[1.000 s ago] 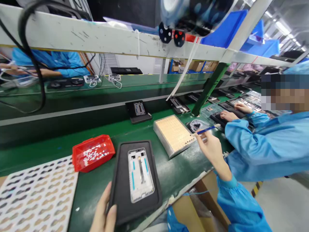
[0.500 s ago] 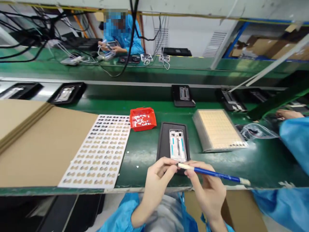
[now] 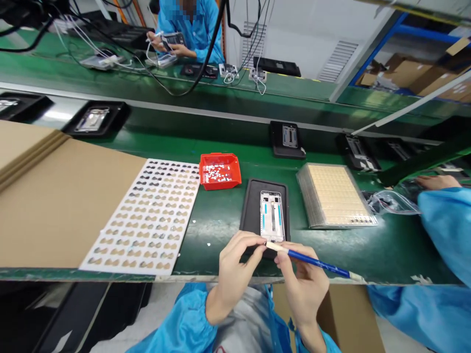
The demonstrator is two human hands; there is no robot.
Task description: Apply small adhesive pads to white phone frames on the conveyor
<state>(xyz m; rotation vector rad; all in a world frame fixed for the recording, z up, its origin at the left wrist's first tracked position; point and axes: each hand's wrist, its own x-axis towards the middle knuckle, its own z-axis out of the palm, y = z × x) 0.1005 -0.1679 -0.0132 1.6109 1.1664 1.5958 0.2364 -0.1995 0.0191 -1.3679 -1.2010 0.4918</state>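
A silver phone frame (image 3: 273, 215) with blue strips lies in a black tray (image 3: 252, 208) in front of me. My right hand (image 3: 303, 279) is closed around a blue pen-like stick (image 3: 318, 263) with pale ends. Its left end reaches my left hand's fingertips near the frame's lower edge. The thumb and forefinger of my left hand (image 3: 237, 267) pinch a tiny dark piece there, too small to name. Fingers of both hands cover the tray's near edge.
Left of the tray are a white sheet of dark and tan stickers (image 3: 147, 220), brown cardboard (image 3: 66, 206) and a red bin (image 3: 220, 171) of small white pieces. On the right stand stacked clear trays (image 3: 336, 196) and a co-worker's sleeve (image 3: 445, 230). More phone trays (image 3: 289, 139) sit behind.
The view has tilted and shifted slightly. Both hands stay by the frame's lower edge, the stick's tip still at my left fingertips.
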